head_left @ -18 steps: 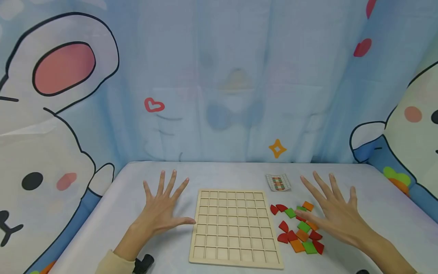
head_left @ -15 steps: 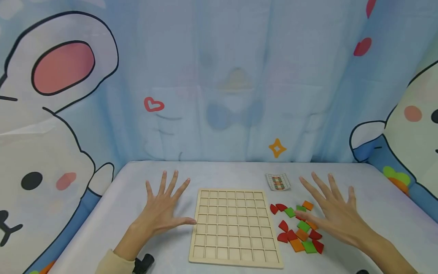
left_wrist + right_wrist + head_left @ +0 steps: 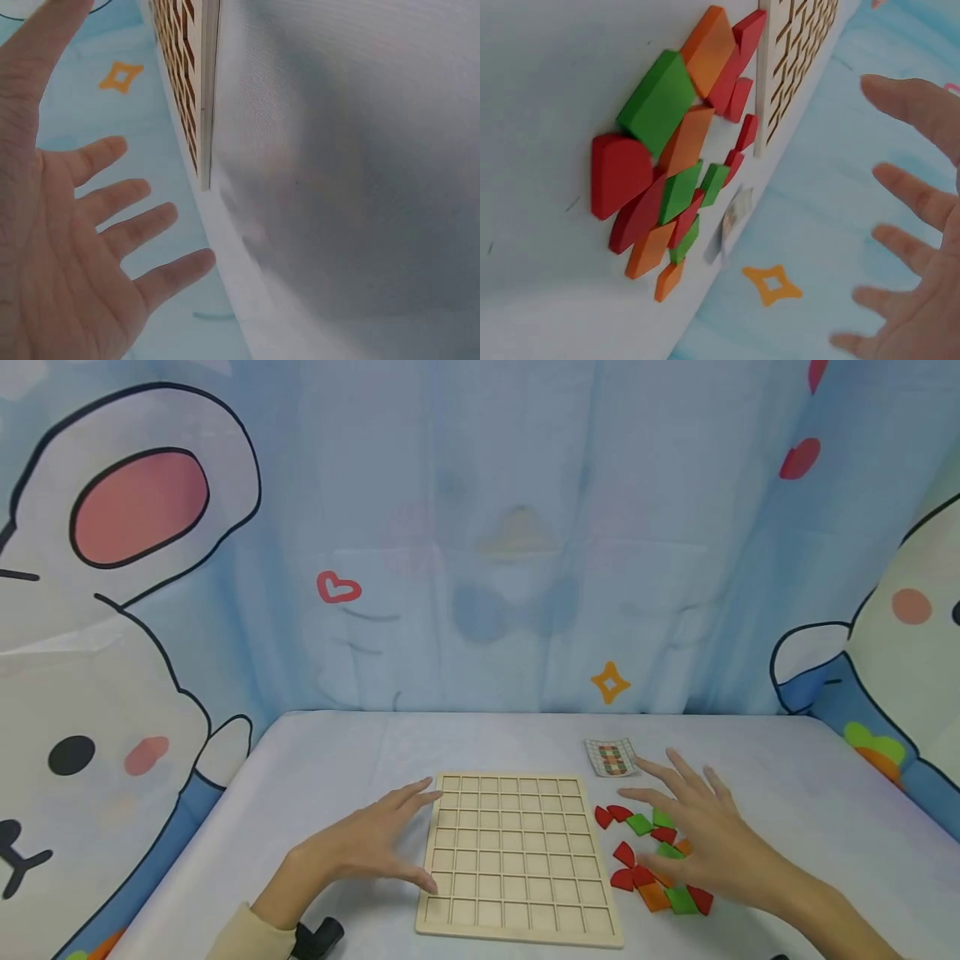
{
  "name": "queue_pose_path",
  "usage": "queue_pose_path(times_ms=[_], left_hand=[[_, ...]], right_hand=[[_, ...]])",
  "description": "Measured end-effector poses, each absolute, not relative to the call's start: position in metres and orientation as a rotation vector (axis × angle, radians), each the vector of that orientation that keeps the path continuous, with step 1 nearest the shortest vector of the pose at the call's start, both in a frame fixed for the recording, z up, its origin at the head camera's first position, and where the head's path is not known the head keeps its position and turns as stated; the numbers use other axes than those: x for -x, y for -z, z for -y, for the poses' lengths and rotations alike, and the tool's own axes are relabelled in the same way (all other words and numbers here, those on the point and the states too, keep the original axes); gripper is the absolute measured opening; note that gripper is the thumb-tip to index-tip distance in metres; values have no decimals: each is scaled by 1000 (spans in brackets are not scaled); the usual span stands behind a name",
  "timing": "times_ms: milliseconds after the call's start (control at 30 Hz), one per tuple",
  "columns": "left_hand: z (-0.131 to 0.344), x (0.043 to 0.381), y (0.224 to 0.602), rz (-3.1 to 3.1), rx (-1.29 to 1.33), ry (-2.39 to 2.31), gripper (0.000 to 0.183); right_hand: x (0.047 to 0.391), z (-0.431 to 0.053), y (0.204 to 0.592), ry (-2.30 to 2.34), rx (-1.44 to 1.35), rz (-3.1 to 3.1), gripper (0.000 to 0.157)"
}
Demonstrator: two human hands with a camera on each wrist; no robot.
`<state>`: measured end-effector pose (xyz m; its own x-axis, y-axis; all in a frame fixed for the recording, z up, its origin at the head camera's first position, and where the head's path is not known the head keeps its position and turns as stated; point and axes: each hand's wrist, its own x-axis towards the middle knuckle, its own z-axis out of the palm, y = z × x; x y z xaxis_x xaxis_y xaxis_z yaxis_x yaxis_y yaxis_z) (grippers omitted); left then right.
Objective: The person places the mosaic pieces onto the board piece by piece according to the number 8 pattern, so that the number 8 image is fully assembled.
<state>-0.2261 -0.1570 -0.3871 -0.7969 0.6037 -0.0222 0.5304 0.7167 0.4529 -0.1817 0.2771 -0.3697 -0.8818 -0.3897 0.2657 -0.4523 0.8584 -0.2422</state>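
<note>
A pale wooden board (image 3: 517,843) with a grid of square recesses lies flat on the table. My left hand (image 3: 360,843) is at its left edge, thumb and fingers spread and bent a little, holding nothing; whether the fingertips touch the rim I cannot tell. To the board's right lie several loose flat pieces: green squares (image 3: 681,900), orange squares (image 3: 655,897) and red quarter-circle pieces (image 3: 622,880). Over these hovers my right hand (image 3: 712,843), fingers apart and nothing in it, hiding some of them. The right wrist view shows that hand (image 3: 922,285) clear of the pieces.
A small printed card (image 3: 611,758) with a coloured grid pattern lies behind the pieces. White cloth (image 3: 480,739) covers the table. A blue cartoon curtain (image 3: 480,527) hangs behind it. A black device (image 3: 318,937) is at my left wrist.
My left hand has turned and lowered from a spread, raised pose towards the board's left edge. The right hand has moved slightly left over the pieces, fingers bending a little. Board and card have stayed put.
</note>
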Motion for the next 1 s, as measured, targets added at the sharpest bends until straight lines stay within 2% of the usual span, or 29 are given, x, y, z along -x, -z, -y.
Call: queue_pose_path(times_ms=[267, 400, 733, 1000], left_hand=[[156, 226, 388, -2686, -903, -573, 123], [155, 226, 388, -2685, -885, -545, 125], [154, 231, 393, -2678, -888, -469, 123], [155, 231, 394, -2680, -861, -427, 125]], right_hand=[[185, -268, 371, -680, -852, 3056, 35], [190, -267, 376, -737, -944, 3114, 24], [195, -264, 384, -799, -1026, 3091, 24], [199, -263, 385, -922, -985, 3142, 23]])
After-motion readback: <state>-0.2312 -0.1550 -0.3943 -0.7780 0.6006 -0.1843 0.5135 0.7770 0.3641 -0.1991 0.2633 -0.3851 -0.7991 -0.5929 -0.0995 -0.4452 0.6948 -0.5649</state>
